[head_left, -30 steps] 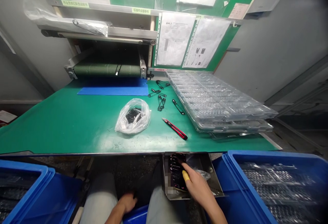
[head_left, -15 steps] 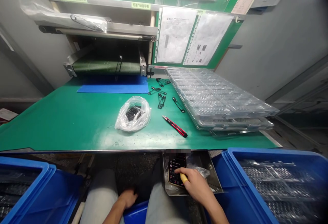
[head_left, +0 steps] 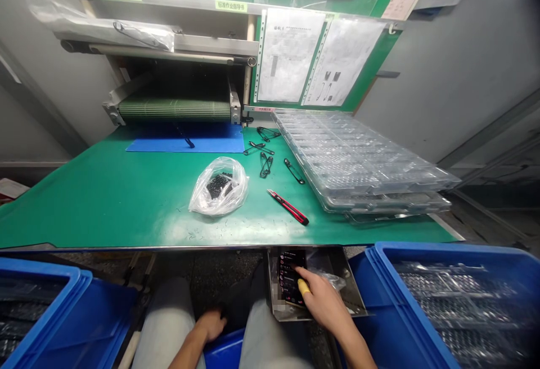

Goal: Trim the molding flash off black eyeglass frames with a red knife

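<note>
One black handheld device [head_left: 291,276] is held in a metal tray [head_left: 352,293] below the desk's front edge, touched by the fingertips [head_left: 298,270] of the right hand [head_left: 324,296]; whether it is clamped cannot be told. The left hand [head_left: 211,324] is curled apart from it, by the thigh. Four black pin groups [head_left: 265,165], one plastic bag [head_left: 218,186] and one knife [head_left: 287,207] are laid near the desk's middle, and two blue bins [head_left: 442,253] are set below its front edge.
</note>
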The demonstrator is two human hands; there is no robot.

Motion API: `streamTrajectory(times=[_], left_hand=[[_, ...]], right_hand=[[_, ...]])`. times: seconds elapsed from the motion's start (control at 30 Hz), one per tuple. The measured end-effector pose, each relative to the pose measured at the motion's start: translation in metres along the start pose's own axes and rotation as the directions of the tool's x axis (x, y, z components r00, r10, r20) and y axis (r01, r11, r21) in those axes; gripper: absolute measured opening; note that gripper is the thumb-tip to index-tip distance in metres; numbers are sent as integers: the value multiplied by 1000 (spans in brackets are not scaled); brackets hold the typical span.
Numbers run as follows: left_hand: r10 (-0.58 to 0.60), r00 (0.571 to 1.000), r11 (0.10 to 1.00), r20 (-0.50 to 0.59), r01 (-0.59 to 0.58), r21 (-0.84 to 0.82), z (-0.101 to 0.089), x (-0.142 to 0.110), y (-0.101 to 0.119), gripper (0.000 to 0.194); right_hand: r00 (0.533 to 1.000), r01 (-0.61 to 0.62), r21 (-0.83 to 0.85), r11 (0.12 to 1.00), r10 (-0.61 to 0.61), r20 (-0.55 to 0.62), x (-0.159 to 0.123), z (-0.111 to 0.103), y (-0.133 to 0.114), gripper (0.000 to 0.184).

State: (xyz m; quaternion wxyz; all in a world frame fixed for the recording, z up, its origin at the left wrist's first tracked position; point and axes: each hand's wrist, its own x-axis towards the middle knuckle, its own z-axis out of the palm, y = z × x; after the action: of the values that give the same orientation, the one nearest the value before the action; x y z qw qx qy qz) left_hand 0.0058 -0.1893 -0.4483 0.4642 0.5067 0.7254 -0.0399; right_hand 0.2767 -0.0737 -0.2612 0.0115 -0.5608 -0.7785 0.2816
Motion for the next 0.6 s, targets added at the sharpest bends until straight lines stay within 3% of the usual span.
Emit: streamTrajectory(times=[0.6], left_hand=[[24, 1000, 1000, -12, -24, -7, 0, -1, 1, 37]], right_hand=[[994, 99, 7, 995, -99, 48, -10, -11, -9, 41]])
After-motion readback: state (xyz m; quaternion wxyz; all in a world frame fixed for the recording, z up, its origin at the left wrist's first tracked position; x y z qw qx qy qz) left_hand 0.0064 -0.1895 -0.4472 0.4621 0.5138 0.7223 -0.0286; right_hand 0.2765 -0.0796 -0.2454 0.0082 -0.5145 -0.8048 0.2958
